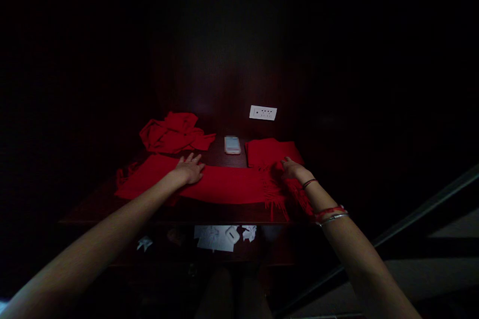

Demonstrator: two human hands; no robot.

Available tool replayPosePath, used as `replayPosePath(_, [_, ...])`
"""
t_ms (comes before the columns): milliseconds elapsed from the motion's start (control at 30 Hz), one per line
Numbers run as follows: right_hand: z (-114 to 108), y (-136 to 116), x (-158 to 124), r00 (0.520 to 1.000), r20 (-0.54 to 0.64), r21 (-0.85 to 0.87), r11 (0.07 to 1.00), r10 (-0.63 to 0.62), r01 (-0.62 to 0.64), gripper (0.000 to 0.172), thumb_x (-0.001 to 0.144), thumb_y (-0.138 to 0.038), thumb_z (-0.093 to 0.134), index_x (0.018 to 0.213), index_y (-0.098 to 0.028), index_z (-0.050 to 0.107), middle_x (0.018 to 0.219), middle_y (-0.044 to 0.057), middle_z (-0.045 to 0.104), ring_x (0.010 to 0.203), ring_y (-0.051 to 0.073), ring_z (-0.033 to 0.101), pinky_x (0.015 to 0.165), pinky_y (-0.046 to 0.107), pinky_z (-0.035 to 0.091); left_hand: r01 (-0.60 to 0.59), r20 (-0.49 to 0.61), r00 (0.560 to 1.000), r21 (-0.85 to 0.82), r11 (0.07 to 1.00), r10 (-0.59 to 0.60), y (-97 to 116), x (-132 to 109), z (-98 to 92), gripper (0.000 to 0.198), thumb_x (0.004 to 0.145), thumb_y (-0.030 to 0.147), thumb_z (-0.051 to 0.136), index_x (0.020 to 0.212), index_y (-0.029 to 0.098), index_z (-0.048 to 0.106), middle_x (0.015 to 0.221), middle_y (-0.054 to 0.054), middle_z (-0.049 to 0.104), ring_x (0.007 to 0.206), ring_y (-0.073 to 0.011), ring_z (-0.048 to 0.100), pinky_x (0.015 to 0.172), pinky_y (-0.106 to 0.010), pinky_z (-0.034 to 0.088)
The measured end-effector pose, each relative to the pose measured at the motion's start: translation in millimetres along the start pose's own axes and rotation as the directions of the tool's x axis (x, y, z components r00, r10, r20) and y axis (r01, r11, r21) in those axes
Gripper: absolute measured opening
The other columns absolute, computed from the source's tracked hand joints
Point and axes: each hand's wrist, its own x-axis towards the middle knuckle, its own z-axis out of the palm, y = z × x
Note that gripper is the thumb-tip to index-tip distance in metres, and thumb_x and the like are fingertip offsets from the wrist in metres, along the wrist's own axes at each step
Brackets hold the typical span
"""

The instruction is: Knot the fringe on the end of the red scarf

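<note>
A long red scarf [228, 184] with fringed ends lies stretched across a dark tabletop [90, 212]. My left hand [190, 168] rests flat on its left half, fingers spread. Over the fringe at the right end is my right hand [292, 169], its fingers extended and apart; whether it touches the cloth is unclear in the dim light. Just beyond that hand lies a folded red cloth [267, 152], also with fringe. Behind my left hand sits a crumpled heap of red cloth [170, 134].
A phone [232, 145] with a lit screen lies near the back wall. A white socket plate [263, 112] is fixed above it. On a shelf below the tabletop are papers [211, 240], a small white case [232, 235] and crumpled paper [249, 233].
</note>
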Motion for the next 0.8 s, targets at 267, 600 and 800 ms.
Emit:
replayPosePath(267, [31.7, -40.7, 6.5, 0.932, 0.043, -0.363, 0.863, -0.36, 0.351, 0.038, 0.072, -0.016, 0.045, 0.11, -0.017, 0.045, 0.113, 0.012, 0.046, 0.103, 0.025, 0.041, 0.079, 0.038, 0.036, -0.162, -0.176, 0.977, -0.267, 0.95, 0.117, 92.0, 39.1, 32.8, 0.054, 0.083, 0.05, 0.018, 0.13, 0.023, 0.021, 0.138, -0.007, 0.009, 0.125, -0.0257, 0.008, 0.096, -0.044, 0.019])
replayPosePath(600, [19.0, -4.0, 25.1, 0.931, 0.157, -0.451, 0.815, -0.328, 0.363, 0.023, 0.075, -0.016, 0.042, 0.091, -0.017, 0.058, 0.097, 0.01, 0.058, 0.085, 0.017, 0.055, 0.067, 0.023, 0.039, -0.147, -0.18, 0.978, -0.235, 0.961, 0.105, 82.7, 52.2, 62.3, 0.051, 0.083, 0.048, 0.018, 0.128, 0.026, 0.025, 0.137, -0.004, 0.016, 0.124, -0.0226, 0.014, 0.098, -0.041, 0.015])
replayPosePath(800, [-16.5, 38.3, 10.1, 0.979, 0.063, -0.478, 0.855, -0.194, 0.2, 0.022, 0.073, -0.011, 0.04, 0.08, -0.012, 0.061, 0.087, 0.013, 0.058, 0.079, 0.018, 0.055, 0.068, 0.026, 0.039, -0.165, -0.151, 0.979, -0.221, 0.961, 0.133, 68.4, 48.8, 60.5, 0.05, 0.084, 0.046, 0.019, 0.129, 0.025, 0.022, 0.137, -0.005, 0.014, 0.124, -0.0238, 0.013, 0.097, -0.042, 0.016])
